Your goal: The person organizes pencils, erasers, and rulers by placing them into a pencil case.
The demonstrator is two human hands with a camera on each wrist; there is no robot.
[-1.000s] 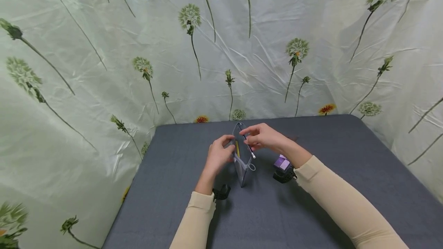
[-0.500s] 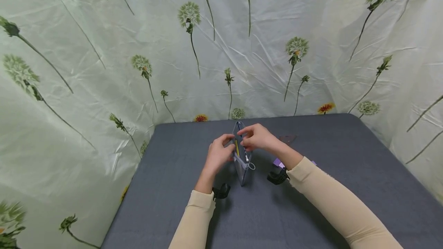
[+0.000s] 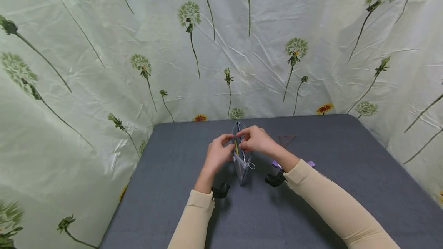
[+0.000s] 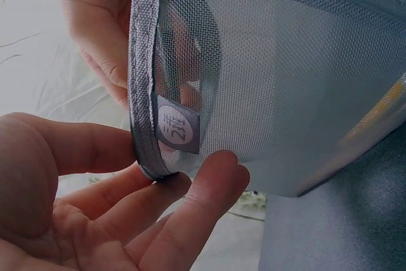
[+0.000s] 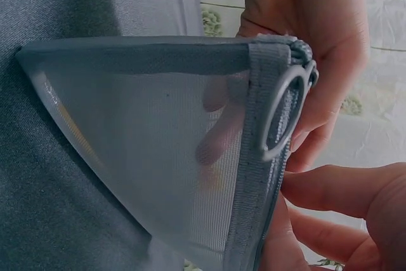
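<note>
A grey mesh zip pouch stands on edge mid-table, its zip opening facing up. My left hand pinches its left rim; in the left wrist view thumb and fingers meet at the zip edge beside a small grey label. A yellow pencil lies inside the pouch. My right hand is over the opening, fingertips on a dark pencil with a white end that lies along the opening. In the right wrist view my right thumb is right at the zip edge, near the pull ring.
A reddish see-through set square lies behind my right forearm. A purple item is partly hidden under that forearm. The dark grey table ends at a hanging sheet printed with dandelions.
My right hand has moved left and brought the dark pencil from over the pouch's right rim down into the opening. The set square has come into view. My left hand stays at the rim.
</note>
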